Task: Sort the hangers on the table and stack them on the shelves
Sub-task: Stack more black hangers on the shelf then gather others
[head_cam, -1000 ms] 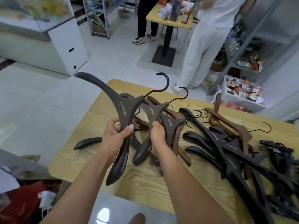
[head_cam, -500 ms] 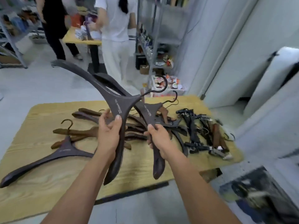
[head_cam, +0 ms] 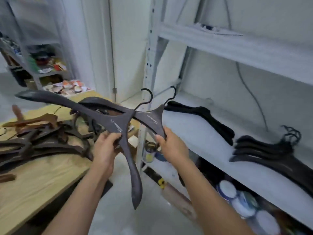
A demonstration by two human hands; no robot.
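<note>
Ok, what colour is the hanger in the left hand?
The hanger in the left hand is dark brown, near black, with pale lettering; head view.

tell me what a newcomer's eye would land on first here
Centre frame, the left hand grips a dark wooden coat hanger with a black hook, and the right hand grips a second dark hanger beside it. On the right, a stack of dark hangers lies on the white metal shelf; on the left, a jumble of brown and dark hangers sits on the pale wooden table.
</note>
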